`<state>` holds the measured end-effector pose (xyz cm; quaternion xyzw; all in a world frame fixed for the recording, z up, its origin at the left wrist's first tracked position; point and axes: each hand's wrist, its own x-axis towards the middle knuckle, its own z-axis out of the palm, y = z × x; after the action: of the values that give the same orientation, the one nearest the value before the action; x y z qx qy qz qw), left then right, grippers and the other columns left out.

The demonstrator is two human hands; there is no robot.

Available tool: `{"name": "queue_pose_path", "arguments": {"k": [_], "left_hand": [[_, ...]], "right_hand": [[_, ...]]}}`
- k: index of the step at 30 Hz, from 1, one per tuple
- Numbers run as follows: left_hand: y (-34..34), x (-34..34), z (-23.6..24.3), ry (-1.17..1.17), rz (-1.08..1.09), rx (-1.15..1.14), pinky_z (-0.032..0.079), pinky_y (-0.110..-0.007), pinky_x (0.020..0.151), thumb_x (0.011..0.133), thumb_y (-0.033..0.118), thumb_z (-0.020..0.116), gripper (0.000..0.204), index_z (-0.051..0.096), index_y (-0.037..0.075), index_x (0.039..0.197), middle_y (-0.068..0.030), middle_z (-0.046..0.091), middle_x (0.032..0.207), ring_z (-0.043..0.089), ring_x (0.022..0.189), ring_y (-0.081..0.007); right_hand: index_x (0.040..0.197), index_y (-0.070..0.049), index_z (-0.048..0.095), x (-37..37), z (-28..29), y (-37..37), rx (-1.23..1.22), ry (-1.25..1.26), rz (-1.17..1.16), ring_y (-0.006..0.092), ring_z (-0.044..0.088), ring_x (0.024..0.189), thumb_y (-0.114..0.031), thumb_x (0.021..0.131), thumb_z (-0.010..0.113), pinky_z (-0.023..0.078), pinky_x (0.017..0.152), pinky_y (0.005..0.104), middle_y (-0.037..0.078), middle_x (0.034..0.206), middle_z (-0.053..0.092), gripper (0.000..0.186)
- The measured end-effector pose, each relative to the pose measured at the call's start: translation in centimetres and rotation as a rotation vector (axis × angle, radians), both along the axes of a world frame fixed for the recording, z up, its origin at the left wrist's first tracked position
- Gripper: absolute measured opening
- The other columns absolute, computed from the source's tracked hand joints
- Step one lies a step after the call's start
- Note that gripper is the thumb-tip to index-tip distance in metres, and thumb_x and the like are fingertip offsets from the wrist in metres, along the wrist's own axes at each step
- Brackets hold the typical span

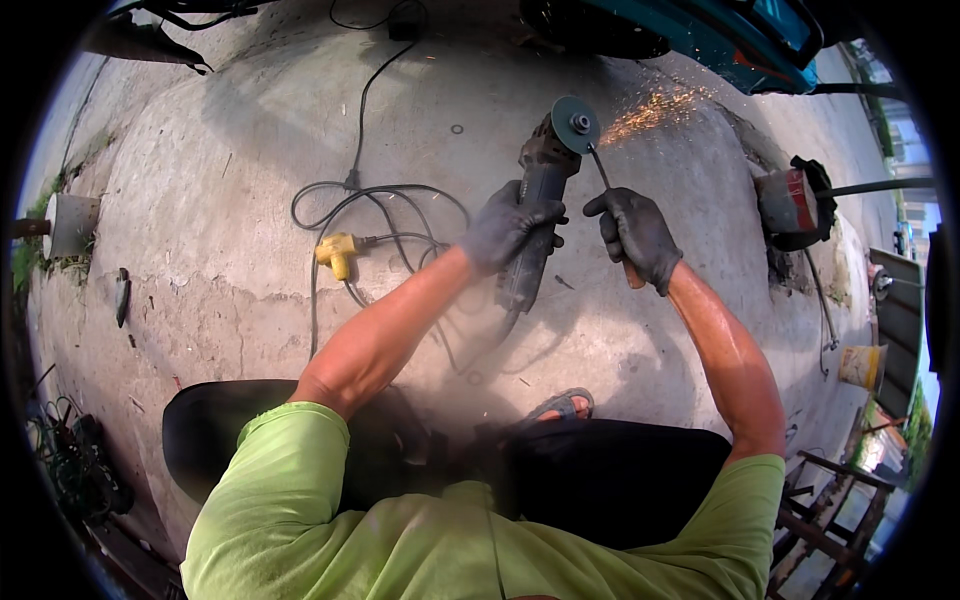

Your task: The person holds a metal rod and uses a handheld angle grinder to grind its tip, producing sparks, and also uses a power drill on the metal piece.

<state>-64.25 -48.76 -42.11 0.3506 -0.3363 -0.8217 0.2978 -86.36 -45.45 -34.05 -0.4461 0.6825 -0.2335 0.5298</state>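
My gloved left hand (505, 225) is wrapped round the body of a dark angle grinder (540, 182), tilted with its round green disc (568, 112) at the upper end. My gloved right hand (635, 235) is closed on a thin metal tool (602, 170) with a wooden handle (633, 277) poking out below the fist. The thin tip of this tool meets the disc's lower right edge, and orange sparks (650, 112) spray up and to the right from there. A black cord runs down from the grinder's lower end.
Looped black cables (375, 195) and a yellow connector (338, 255) lie on the cracked concrete (180, 300). A teal machine (760, 35) stands at the top right. Posts in bases stand left (70, 225) and right (785, 200), with a pale bucket (860, 365) and metal frame (830, 510) at right.
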Motion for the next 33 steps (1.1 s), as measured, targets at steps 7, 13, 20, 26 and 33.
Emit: {"name": "queue_pose_path", "arguments": {"k": [7,13,20,26,33], "left_hand": [[0.1,-0.1,0.3,-0.032,-0.003,0.024,0.066,-0.038,0.069,0.094,0.025,0.079,0.06,0.042,-0.004,0.131,-0.0215,0.071,0.113,0.076,0.083,-0.0273],[0.0,-0.1,0.0,-0.003,0.004,0.022,0.067,-0.039,0.069,0.094,0.025,0.077,0.062,0.04,-0.004,0.133,-0.0237,0.071,0.117,0.076,0.085,-0.0287],[-0.2,-0.1,-0.6,0.008,0.004,0.015,0.067,-0.039,0.069,0.094,0.025,0.077,0.062,0.039,-0.004,0.134,-0.0235,0.071,0.117,0.076,0.085,-0.0284],[0.0,-0.2,0.2,-0.014,0.015,0.033,0.066,-0.037,0.069,0.093,0.025,0.081,0.059,0.044,-0.005,0.128,-0.0187,0.071,0.106,0.077,0.082,-0.0263],[0.4,-0.4,0.7,-0.033,0.023,0.038,0.065,-0.037,0.068,0.092,0.024,0.082,0.057,0.047,-0.005,0.126,-0.0162,0.07,0.1,0.076,0.08,-0.0252]], "right_hand": [[0.111,0.005,0.066,-0.2,-0.5,-0.1,0.007,-0.015,-0.021,0.0101,0.046,0.056,-0.031,0.108,0.044,0.039,0.051,0.0299,0.0,0.071,0.051,0.042],[0.111,0.004,0.066,-0.1,-0.7,0.0,0.005,-0.016,-0.007,0.01,0.046,0.056,-0.03,0.107,0.045,0.038,0.05,0.03,0.001,0.071,0.05,0.04],[0.112,0.005,0.066,0.4,-0.3,-0.1,0.017,-0.002,-0.021,0.0101,0.046,0.057,-0.028,0.106,0.046,0.038,0.051,0.0296,0.001,0.072,0.051,0.038],[0.111,0.005,0.067,0.3,-0.5,-0.2,-0.021,0.022,-0.025,0.0099,0.045,0.056,-0.028,0.106,0.047,0.038,0.051,0.0296,0.0,0.071,0.051,0.038],[0.108,0.001,0.067,0.1,-1.0,-0.2,-0.011,-0.006,-0.052,0.0099,0.045,0.054,-0.03,0.111,0.044,0.04,0.05,0.0291,0.0,0.069,0.049,0.039]]}}
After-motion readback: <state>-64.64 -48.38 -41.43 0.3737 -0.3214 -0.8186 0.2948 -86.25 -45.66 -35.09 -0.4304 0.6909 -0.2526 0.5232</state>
